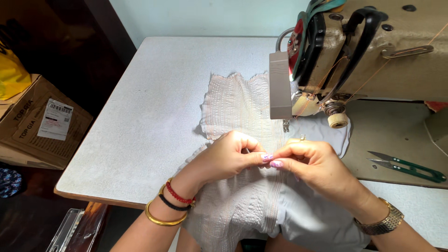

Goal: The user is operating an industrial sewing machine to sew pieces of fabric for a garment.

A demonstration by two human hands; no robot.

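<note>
Two-handed pinching at the middle of a pale gathered fabric (238, 105), spread flat on the grey surface (154, 116) and hanging off the near edge toward the lap. Left hand (228, 156) closed narrow, thumb and forefinger tips nipping something very fine at a ridge of the cloth. Right hand (312, 165) likewise closed tight, fingertips touching those of the left. Too small to tell whether a loose thread or a fold of the cloth itself.

Far end of the fabric lying beneath the head of the sewing machine (373, 56), just beside the presser foot (285, 124), not visibly clamped by it. Green-handled thread snips (410, 168) well apart to the right, untouched on the machine bed. Cardboard box (42, 126) low on the left, off the surface.

Judged as a picking or tidying step along a stitched row, done away from the needle rather than sewing. For a next move: a steady grip with one hand while freeing the other, a gentle pull along the seam line so as not to pucker the gathers, and a reach to the right for the snips if cutting is needed.
</note>
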